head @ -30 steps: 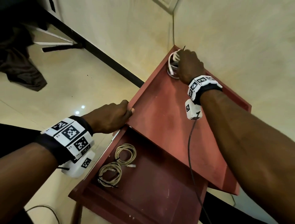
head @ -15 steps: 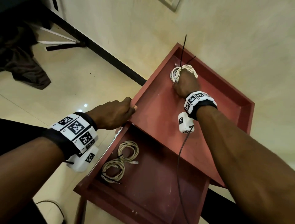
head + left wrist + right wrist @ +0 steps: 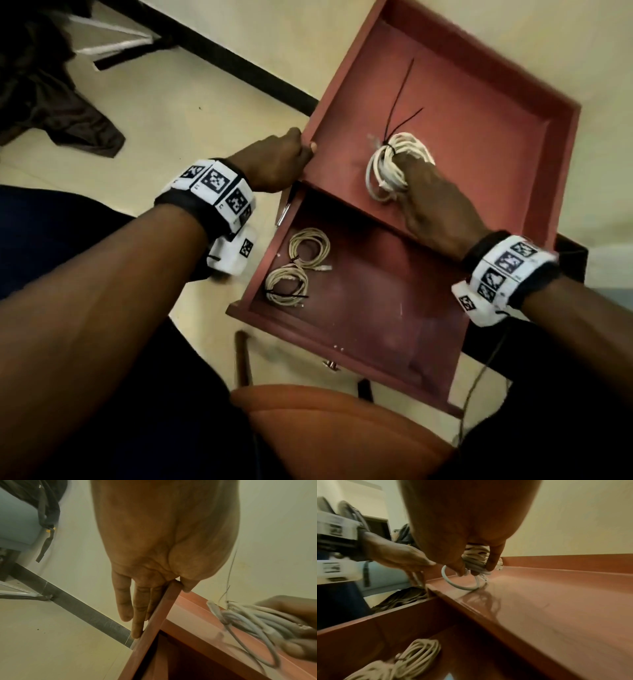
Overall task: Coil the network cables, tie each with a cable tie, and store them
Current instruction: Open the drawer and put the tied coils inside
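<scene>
A white network cable coil (image 3: 378, 168) bound with black cable ties (image 3: 397, 102), their tails sticking up, hangs just above the red table top (image 3: 479, 137). My right hand (image 3: 399, 173) grips the coil; in the right wrist view the fingers (image 3: 493, 561) wrap round the coil (image 3: 474, 561), and one loop touches the table. My left hand (image 3: 298, 150) holds the table's left rim (image 3: 154, 628), thumb inside, fingers (image 3: 123, 601) outside. Below, the open drawer (image 3: 376, 318) holds two beige tied coils (image 3: 310, 245) (image 3: 287, 282) at its left end.
An orange chair seat (image 3: 325, 428) sits right before the drawer front. A dark cloth (image 3: 51, 113) lies on the pale floor at the left. The table stands in a wall corner with a black skirting (image 3: 239, 65). A thin wire (image 3: 479, 377) hangs from my right wrist.
My right hand has lifted the white coil from the table's far corner and drawn it toward the drawer side. My left hand stays on the rim. The view has tilted down.
</scene>
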